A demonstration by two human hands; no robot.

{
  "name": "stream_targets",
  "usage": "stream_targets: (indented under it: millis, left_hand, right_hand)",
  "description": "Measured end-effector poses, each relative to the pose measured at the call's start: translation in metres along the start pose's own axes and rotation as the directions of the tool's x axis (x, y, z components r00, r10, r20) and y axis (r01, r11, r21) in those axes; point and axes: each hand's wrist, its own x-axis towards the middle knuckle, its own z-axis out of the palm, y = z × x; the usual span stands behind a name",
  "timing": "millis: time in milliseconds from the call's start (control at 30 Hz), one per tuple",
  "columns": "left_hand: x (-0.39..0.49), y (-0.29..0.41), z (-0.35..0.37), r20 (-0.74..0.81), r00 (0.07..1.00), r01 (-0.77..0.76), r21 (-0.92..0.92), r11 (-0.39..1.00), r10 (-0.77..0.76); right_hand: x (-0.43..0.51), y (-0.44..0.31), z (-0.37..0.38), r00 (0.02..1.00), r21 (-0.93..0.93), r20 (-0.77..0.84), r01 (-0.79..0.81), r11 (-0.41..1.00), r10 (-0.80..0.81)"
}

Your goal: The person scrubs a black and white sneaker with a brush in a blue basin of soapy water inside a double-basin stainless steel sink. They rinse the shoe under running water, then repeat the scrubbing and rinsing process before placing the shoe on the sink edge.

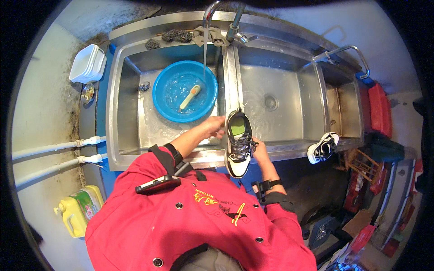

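A black-and-white lace-up sneaker with a green insole is held upright over the sink's front edge, its toe towards me. My right hand grips its right side by the laces, the fingers partly hidden. My left hand is at the heel's left side, slightly blurred; whether it touches the shoe cannot be made out. Left of the shoe, a blue plastic basin of water sits in the left sink bowl. A pale brush with an orange spot lies in it, under a running faucet.
A second sneaker rests on the front rim at the right. The steel right sink bowl has a drain. Scouring pads and a grey rag lie along the back ledge. White tubs and a yellow jug stand at left.
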Motion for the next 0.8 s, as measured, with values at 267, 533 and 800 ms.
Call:
stream_targets:
  millis: [267, 533, 800]
  left_hand:
    - [-0.004, 0.006, 0.009, -0.053, 0.998, 0.027, 0.005, 1.000, -0.027]
    - [0.019, -0.009, 0.005, -0.110, 0.983, -0.153, -0.030, 0.988, 0.149]
    - [0.105, -0.005, -0.141, -0.456, 0.833, 0.109, 0.691, 0.715, 0.313]
  right_hand:
    - [-0.034, -0.033, 0.004, 0.996, 0.160, -0.072, -0.044, 0.986, 0.056]
    - [-0.046, -0.073, 0.052, 0.983, -0.417, -0.181, -0.057, 0.907, -0.022]
    - [0.016, -0.075, 0.056, 0.950, -0.507, -0.266, 0.005, 0.862, -0.162]
